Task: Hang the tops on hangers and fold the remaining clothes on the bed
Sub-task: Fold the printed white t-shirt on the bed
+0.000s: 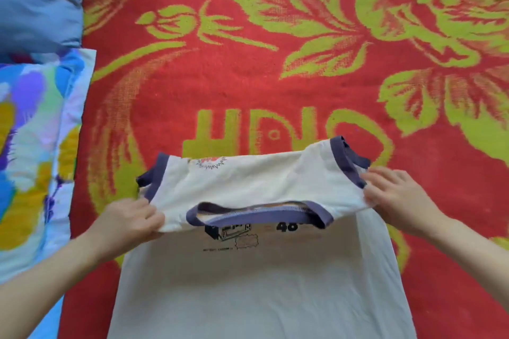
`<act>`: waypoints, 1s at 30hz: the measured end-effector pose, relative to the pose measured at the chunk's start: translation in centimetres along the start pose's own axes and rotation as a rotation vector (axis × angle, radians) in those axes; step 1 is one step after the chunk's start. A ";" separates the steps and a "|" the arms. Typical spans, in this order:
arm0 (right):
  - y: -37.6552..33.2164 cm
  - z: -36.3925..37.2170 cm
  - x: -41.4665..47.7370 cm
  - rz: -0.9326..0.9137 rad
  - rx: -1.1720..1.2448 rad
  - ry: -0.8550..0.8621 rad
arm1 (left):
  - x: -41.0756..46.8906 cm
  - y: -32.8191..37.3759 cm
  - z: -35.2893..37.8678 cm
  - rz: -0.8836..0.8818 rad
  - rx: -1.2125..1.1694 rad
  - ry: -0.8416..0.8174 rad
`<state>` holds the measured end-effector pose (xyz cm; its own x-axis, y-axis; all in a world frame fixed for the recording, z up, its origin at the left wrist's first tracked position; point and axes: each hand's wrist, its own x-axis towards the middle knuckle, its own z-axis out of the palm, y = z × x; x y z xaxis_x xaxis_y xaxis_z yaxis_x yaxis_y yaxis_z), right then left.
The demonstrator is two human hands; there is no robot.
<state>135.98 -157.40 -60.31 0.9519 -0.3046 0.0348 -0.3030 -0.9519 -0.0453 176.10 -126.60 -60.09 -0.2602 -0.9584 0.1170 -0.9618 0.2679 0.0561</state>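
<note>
Left edge: blue pillow (38,0) and floral pillow (30,146) on the bed (275,77).
Left hand (129,224): fingers curled, pinching the T-shirt (261,283) at that side's shoulder.
T-shirt: top lifted between both hands, body flat.
Right hand (399,201): pinching the other shoulder.

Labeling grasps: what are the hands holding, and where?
The white T-shirt: left hand pinches its shoulder beside the collar, right hand its other shoulder near the sleeve cuff.

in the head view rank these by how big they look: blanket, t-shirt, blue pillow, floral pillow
1. blanket
2. t-shirt
3. floral pillow
4. blue pillow
The frame edge cuts off both pillows, so their order is unsure.
</note>
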 end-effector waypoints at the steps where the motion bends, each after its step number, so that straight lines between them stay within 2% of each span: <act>1: -0.7 0.9 -1.0 -0.019 -0.052 -0.042 | -1.0 1.1 1.0 0.006 0.020 -0.026; 5: -4.4 3.8 -2.5 0.029 -0.174 -0.243 | -2.8 4.7 4.4 -0.085 0.124 -0.107; 9: -6.4 3.2 -1.3 0.138 -0.229 -0.457 | -2.0 6.6 5.2 -0.226 0.160 -0.261; 11: -6.6 3.2 -0.4 0.227 -0.115 -0.476 | -1.3 6.4 5.0 -0.266 0.116 -0.342; 12: -6.7 2.9 0.3 0.286 -0.077 -0.416 | -0.8 6.1 4.9 -0.296 0.085 -0.341; 13: -6.6 2.6 1.2 0.382 -0.025 -0.334 | 0.0 5.6 4.5 -0.350 0.067 -0.314; 14: -6.2 2.4 2.3 0.558 0.071 -0.229 | 1.1 5.2 3.8 -0.451 0.048 -0.282; 15: -5.5 2.4 3.8 0.761 0.190 -0.178 | 2.1 4.5 3.7 -0.607 0.029 -0.233; 17: -4.1 2.5 6.0 1.092 0.510 -0.197 | 4.2 2.8 3.5 -1.038 -0.082 -0.180; 19: -3.0 2.5 7.6 1.238 0.803 -0.136 | 5.9 0.7 3.7 -1.439 -0.405 -0.108; 20: -2.7 2.6 8.2 1.256 0.879 -0.089 | 6.4 -0.3 4.1 -1.566 -0.586 -0.037; 22: -2.4 2.9 9.1 1.230 0.958 -0.042 | 7.3 -1.7 4.9 -1.670 -0.755 0.087; 26: -0.8 4.2 10.2 1.147 0.824 -0.025 | 8.6 -3.2 5.9 -1.697 -0.781 0.250; 28: 0.4 4.4 9.9 1.275 0.737 0.093 | 8.0 -4.2 6.0 -1.786 -0.749 0.393; 30: 1.4 4.7 9.3 1.395 0.705 0.113 | 6.9 -5.2 6.3 -1.849 -0.740 0.426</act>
<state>144.66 -161.43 -64.73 -0.0689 -0.9300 -0.3609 -0.7952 0.2697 -0.5431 178.78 -135.21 -65.79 0.9284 -0.0287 -0.3705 0.2394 -0.7164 0.6553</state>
